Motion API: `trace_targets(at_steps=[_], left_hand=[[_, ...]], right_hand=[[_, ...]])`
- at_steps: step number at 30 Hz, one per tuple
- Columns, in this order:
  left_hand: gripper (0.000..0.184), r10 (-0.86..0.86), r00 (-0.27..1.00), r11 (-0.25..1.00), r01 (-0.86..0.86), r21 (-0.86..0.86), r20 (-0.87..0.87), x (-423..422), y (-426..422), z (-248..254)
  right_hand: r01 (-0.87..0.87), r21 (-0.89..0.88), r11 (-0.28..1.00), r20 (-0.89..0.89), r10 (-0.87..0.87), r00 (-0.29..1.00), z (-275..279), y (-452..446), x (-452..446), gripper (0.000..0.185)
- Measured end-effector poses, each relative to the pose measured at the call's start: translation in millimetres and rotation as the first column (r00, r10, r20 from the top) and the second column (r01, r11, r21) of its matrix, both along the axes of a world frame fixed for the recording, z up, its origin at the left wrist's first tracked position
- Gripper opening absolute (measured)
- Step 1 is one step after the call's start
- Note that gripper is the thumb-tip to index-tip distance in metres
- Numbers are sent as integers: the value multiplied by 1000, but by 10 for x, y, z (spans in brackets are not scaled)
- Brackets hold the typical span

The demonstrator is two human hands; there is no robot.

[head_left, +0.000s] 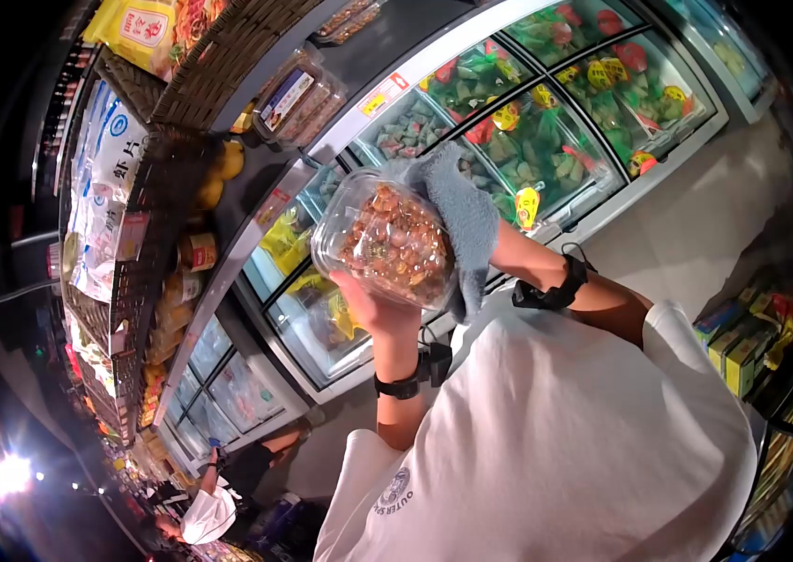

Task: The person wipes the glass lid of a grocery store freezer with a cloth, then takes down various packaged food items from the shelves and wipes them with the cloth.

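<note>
My left hand (379,304) grips the near side of a clear plastic jar (329,234) from below and the side. Reddish-brown pieces that look like nuts (396,234) fill much of it, and the jar lies tilted. My right hand (507,251) is mostly hidden under a grey cloth (460,201), which it holds against the jar's other end. Both wrists wear black bands.
Beyond my hands are glass-topped freezers (546,140) with green and yellow packages. A dark shelf to the left holds similar clear containers (298,98), jars (198,253) and wicker baskets (218,66) of bags. Another person (209,515) is farther off, lower left.
</note>
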State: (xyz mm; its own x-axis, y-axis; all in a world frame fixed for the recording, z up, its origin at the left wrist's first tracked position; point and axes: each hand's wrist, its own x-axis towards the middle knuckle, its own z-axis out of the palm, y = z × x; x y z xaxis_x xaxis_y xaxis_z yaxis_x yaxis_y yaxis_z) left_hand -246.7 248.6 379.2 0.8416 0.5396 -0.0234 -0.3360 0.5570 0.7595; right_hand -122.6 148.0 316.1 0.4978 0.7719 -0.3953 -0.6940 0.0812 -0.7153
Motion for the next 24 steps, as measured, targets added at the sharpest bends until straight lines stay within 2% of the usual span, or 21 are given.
trace_targets(at_steps=[1, 2, 3, 5, 6, 7, 9, 11, 12, 13, 14, 15, 16, 17, 18, 19, 20, 22, 23, 24], left_hand=[[74, 54, 998, 998, -54, 20, -25, 21, -11, 9], [74, 150, 979, 988, -146, 42, -139, 60, -5, 23], [69, 195, 967, 980, -188, 57, -163, 66, 92, -78], [63, 419, 855, 898, -339, 282, -305, 80, 197, -147], [57, 437, 852, 873, -325, 364, -288, 67, 215, -124], [57, 447, 847, 868, -334, 366, -288, 55, 200, -97], [57, 502, 787, 788, -245, 565, -359, 23, 157, -52], [70, 400, 878, 797, -193, 572, -263, 23, 121, -136], [72, 347, 896, 821, -149, 551, -276, 14, 139, -132], [74, 291, 912, 844, -102, 527, -290, 3, 157, -128], [74, 291, 895, 880, -112, 461, -337, -24, 203, -144], [70, 314, 854, 817, -21, 576, -415, -1, 243, -76], [69, 183, 887, 906, 16, 424, -425, -35, 299, -46], [69, 51, 911, 963, 64, 261, -409, -54, 329, -27], [72, 2, 950, 956, 89, 278, -312, 2, 295, -12], [73, 31, 967, 968, 34, 250, -252, 90, 226, 12], [72, 25, 970, 978, 26, 205, -243, 94, 258, -80], [71, 62, 971, 988, -28, 149, -230, 110, 203, -126], [70, 106, 970, 987, -76, 139, -220, 101, 129, -115], [72, 80, 975, 980, -39, 196, -207, 95, 95, -55]], right_hand=[[13, 48, 999, -54, -10, 999, -57, -22, 10, 34], [21, 88, 996, -96, -13, 995, -111, -44, 12, 33], [22, 115, 993, -125, -8, 992, -156, -61, 8, 31], [22, 155, 988, -157, 3, 988, -172, -66, -19, 29], [21, 163, 986, -168, 6, 986, -136, -50, -47, 28], [11, 164, 986, -169, 18, 985, 2, -38, -81, 28], [77, 157, 985, -331, -21, 943, 259, -48, -108, 29], [114, 181, 977, -392, -35, 919, 96, 68, -153, 32], [65, 73, 995, -327, -38, 944, 169, 65, -142, 34], [40, 92, 995, -266, -14, 964, 150, 54, -163, 37], [0, 204, 979, -160, 33, 987, 125, 19, -209, 41], [-53, 350, 935, -23, 65, 998, 127, -37, -253, 45], [-112, 449, 886, 123, 62, 990, 143, -67, -305, 49], [-135, 453, 881, 299, -7, 954, 168, -39, -356, 52], [-142, 449, 882, 462, -93, 882, 222, -9, -401, 54], [-130, 447, 885, 594, -185, 783, 286, 21, -443, 57], [-128, 422, 897, 736, -257, 626, 333, 75, -378, 58], [-115, 361, 925, 827, -261, 498, 474, 166, -252, 54], [-117, 327, 938, 806, -212, 553, 504, 184, -204, 50], [-110, 318, 942, 723, -167, 670, 489, 200, -190, 47]])
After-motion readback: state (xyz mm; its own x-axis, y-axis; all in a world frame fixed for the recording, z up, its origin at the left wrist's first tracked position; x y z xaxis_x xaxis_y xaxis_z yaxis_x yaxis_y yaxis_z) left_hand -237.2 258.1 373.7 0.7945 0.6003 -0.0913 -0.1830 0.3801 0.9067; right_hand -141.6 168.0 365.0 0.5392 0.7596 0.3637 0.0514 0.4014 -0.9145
